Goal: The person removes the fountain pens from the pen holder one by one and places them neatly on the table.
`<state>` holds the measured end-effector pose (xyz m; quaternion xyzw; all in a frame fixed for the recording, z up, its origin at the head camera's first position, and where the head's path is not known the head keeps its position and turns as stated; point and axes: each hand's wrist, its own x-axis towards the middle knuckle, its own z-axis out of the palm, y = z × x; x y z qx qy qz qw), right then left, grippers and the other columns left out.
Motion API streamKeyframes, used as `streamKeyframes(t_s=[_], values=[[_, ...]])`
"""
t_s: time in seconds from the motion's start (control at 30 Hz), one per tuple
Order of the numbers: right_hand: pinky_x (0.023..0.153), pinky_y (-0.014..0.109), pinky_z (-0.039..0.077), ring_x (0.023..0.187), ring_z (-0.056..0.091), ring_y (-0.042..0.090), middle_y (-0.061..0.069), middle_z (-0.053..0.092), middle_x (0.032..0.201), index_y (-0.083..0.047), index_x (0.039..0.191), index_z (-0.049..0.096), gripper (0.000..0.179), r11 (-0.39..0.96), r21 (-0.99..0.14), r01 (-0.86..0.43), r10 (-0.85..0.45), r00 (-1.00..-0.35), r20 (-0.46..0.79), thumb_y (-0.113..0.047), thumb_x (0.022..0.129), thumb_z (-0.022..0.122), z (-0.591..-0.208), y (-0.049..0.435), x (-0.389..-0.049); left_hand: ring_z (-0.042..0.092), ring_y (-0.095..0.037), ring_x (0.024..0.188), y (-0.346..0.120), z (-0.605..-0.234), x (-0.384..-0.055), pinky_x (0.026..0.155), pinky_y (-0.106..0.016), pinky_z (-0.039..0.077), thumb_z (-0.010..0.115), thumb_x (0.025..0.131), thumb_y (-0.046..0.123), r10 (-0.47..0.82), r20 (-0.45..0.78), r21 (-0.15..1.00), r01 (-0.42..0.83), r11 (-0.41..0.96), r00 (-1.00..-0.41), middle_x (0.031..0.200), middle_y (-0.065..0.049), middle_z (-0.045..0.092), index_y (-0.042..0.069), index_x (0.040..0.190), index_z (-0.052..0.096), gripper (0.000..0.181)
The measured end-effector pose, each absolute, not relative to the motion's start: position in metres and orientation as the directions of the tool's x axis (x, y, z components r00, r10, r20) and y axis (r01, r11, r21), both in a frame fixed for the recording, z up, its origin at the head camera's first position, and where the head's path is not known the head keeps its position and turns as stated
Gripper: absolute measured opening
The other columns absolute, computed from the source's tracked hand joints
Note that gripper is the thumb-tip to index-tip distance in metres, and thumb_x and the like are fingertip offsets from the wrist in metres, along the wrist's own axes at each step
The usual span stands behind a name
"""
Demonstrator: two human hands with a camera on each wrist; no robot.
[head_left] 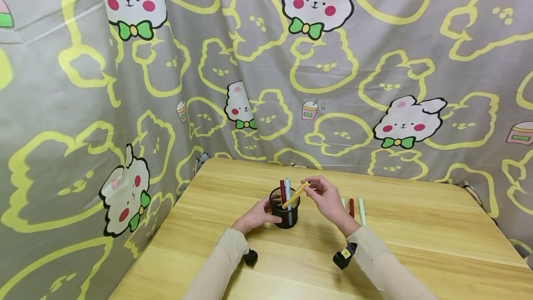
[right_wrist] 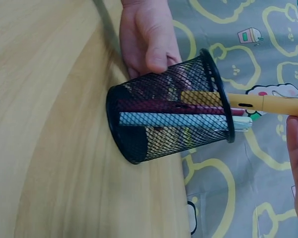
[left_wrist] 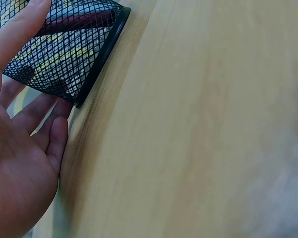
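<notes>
Thumb and fingers of the left hand (head_left: 257,216) clasp a black cylindrical wire-mesh cup (head_left: 294,219), upright on the wooden tabletop (head_left: 233,184); dark red pen (head_left: 283,192) and light blue pen (head_left: 288,188) stand inside; yellow pen (head_left: 298,192) slants into the mouth, pinched by the right hand (head_left: 327,198); pale green pen (head_left: 362,209) lies further right.

Passable over worktop (head_left: 297,270) in front of mesh cup (head_left: 285,223). Blocked leftward by left grip (head_left: 256,215), from above partly by yellow pen (head_left: 296,195).

The black mesh cup (right_wrist: 164,143) stands upright on the counter (head_left: 416,244). The yellow pen (head_left: 296,195) slants, its lower end inside, above the base; red (head_left: 283,190) and pale blue pens (head_left: 288,187) stand within.
</notes>
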<state>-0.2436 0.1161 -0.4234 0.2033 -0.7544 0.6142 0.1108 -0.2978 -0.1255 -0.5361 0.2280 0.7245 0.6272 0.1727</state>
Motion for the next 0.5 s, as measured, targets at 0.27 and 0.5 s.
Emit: streamKeyframes(t_s=[0.27,0.5], values=[[0.071,0.029,0.053,0.078,0.061,0.008,0.029,0.063,0.105,0.010,0.114,0.056,0.025,0.123,-0.881,-0.457,-0.126,-0.888,0.443,0.005,0.090,0.059,-0.416,0.125,-0.246,0.046,-0.022,0.125,-0.126,-0.536,-0.298,0.104,-0.038,0.033,0.074,0.079,-0.001,0.562,0.052,0.988,0.126,0.094,-0.826,0.138,-0.010,0.047,0.012,0.142,0.039,0.073],[0.068,0.022,0.051,0.075,0.062,0.009,0.033,0.061,0.104,0.012,0.113,0.054,0.025,0.092,-0.868,-0.488,-0.068,-0.873,0.484,0.007,0.089,0.059,-0.409,0.137,-0.247,0.043,-0.026,0.128,-0.125,-0.537,-0.298,0.105,-0.040,0.032,0.074,0.079,0.001,0.566,0.079,0.986,0.146,0.075,-0.821,0.140,-0.012,0.045,0.009,0.143,0.038,0.074]])
